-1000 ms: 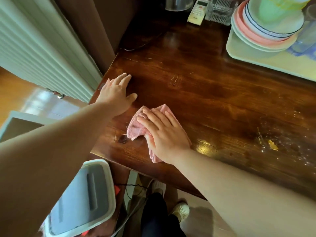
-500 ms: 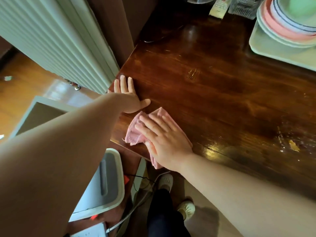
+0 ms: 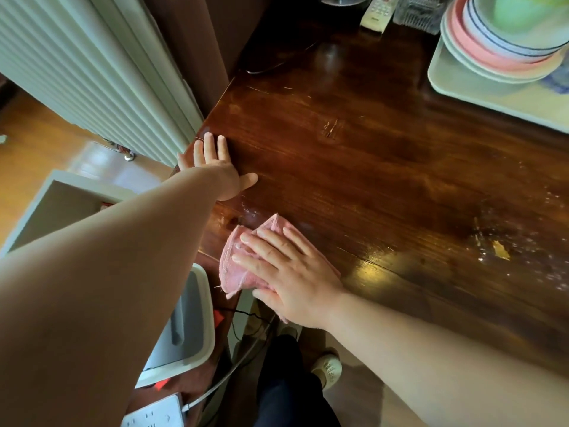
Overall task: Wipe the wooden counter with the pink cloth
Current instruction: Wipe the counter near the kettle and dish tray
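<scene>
Right hand (image 3: 289,272): lies flat, fingers straight and a little spread, pressing the pink cloth (image 3: 243,266) down onto the wooden counter (image 3: 354,180); a flat palm looks chosen to spread pressure over the cloth rather than to grip it
Pink cloth: bunched under the right hand at the counter's near edge, close to the left corner; one frayed flap hangs just over the edge; most of it is covered by the hand
Left hand (image 3: 215,167): palm down on the bare wood near the left edge, fingers straight and together, thumb out to the side; holds nothing; probably a brace so the body can lean in
Crumbs and pale specks (image 3: 502,251): scattered on the counter well to the right of the cloth; a yellowish flake sits among them; judged not yet wiped
Faint white smear (image 3: 251,212): just beyond the cloth, between the two hands; likely the patch in hand
Tray with stacked plates (image 3: 455,81): far right corner, apart from the wiping zone; remote control (image 3: 377,12) at the back edge beside it
Progress: early, by my reading; the cloth works the left corner while the dirtier right side waits
</scene>
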